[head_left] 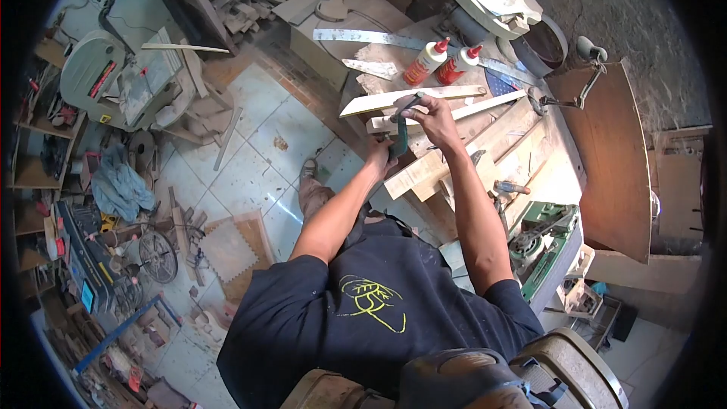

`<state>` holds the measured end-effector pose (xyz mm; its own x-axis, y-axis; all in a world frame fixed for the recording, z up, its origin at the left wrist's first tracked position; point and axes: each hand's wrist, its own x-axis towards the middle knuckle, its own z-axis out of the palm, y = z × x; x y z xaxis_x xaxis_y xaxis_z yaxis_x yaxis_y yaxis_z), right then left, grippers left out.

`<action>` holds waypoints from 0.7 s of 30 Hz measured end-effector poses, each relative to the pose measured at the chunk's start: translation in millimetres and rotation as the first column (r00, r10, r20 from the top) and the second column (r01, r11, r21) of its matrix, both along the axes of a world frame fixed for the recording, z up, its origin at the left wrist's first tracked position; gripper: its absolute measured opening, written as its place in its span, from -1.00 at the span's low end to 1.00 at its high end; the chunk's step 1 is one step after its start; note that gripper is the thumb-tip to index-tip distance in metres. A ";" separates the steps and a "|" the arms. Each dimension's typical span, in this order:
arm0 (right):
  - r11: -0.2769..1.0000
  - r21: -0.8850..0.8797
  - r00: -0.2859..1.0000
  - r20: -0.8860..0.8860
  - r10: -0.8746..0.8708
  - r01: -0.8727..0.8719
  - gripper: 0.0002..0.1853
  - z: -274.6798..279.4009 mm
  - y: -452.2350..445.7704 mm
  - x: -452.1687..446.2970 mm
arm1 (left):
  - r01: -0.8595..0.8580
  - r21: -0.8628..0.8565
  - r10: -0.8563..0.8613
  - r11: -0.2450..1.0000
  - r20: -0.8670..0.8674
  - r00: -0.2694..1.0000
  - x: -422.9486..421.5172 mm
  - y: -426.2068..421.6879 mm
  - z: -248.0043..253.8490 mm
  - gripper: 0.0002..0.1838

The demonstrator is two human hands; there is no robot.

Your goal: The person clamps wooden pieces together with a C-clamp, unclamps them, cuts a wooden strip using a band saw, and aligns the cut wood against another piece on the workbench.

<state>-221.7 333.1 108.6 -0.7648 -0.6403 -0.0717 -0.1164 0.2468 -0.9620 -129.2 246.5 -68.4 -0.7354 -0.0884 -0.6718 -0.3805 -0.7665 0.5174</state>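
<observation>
Both my hands are closed on a dark green C-shaped clamp (404,133), held over the near left edge of the cluttered workbench. My left hand (380,154) grips its lower end. My right hand (437,121) has its fingers around the upper end. Part of the clamp is hidden behind my fingers. Just beyond it lies a pale wooden strip (413,98), with another wooden strip (492,105) close to my right hand. Two glue bottles with red caps, one (426,62) left of the other (458,65), stand farther back on the bench.
Several boards (454,153) lie across the bench, beside a tool with an orange and blue handle (513,188). A desk lamp (589,51) and a curved brown panel (612,155) stand right. A green machine (542,246) is near my right elbow; a beige machine (92,76) stands left.
</observation>
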 end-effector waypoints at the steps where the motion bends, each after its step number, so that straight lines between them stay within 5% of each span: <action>1: 1.000 -0.020 0.998 -0.065 -0.008 0.007 -0.67 -3.5 -0.9 -1.9 | -0.008 0.015 0.008 1.000 -0.013 1.000 -0.9 0.0 -5.2 -0.79; 4: 0.958 0.263 0.973 -0.224 -0.054 0.114 -0.62 1.7 -3.7 -2.1 | -0.021 0.016 0.022 1.000 -0.023 1.000 -2.7 -0.2 -4.8 -0.79; 7: 0.997 -0.076 0.974 -0.222 -0.048 0.032 -0.58 22.7 -11.7 10.0 | -0.028 0.017 0.028 0.999 -0.022 0.999 -1.3 -0.3 -0.6 -0.80; 11: 0.996 -0.067 0.985 0.153 0.075 -0.065 -0.58 9.6 4.4 -2.9 | -0.034 0.029 0.035 0.999 0.000 0.999 0.7 0.4 1.4 -0.83; 14: 0.999 0.046 0.988 -0.153 0.010 -0.003 -0.58 -0.4 2.8 -4.5 | -0.051 0.033 0.050 0.998 0.013 0.999 -0.3 0.8 4.1 -0.83; 18: 0.979 0.196 0.972 -0.234 -0.001 0.049 -0.63 1.5 0.7 -4.2 | -0.053 0.019 0.053 0.998 -0.008 0.999 -1.2 -0.8 7.2 -0.85; 21: 0.996 -0.085 0.996 -0.088 0.011 -0.019 -0.62 14.5 -1.7 3.1 | -0.065 0.037 0.066 0.997 -0.023 0.998 -0.5 -1.3 9.3 -0.87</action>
